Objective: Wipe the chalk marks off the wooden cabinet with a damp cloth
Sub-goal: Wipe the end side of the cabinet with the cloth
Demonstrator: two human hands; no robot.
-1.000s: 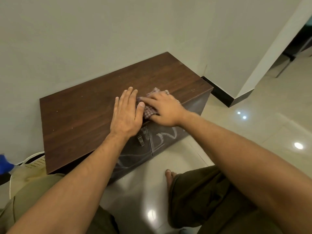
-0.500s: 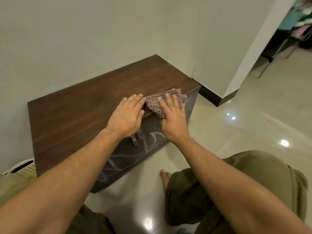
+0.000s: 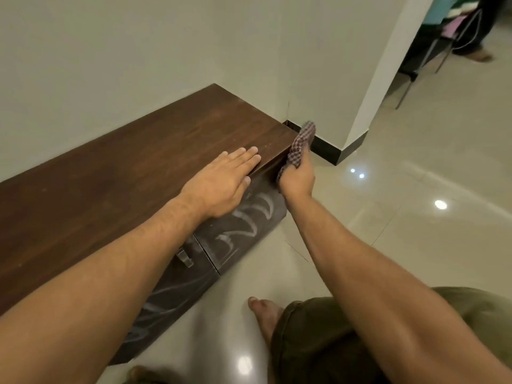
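Right hand (image 3: 297, 178) grips cloth (image 3: 300, 145) at cabinet (image 3: 166, 151) corner; left hand (image 3: 221, 184) flat, released. Advised: firm overlapping strokes down chalk marks (image 3: 249, 220).

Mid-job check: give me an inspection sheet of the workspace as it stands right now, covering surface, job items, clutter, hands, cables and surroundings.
Surface: cabinet top dark wood, bare, no chalk visible on it.
Job's things: chalk marks unwiped on the cabinet's front doors; checked cloth at the cabinet's right end corner.
Clutter: nothing seen.
Hands: left hand flat on the top near the front edge; right hand fingers closed on the cloth.
Cables: nothing seen.
Surroundings: pale wall behind, glossy tiled floor, bare foot near the cabinet, metal-framed furniture far right.
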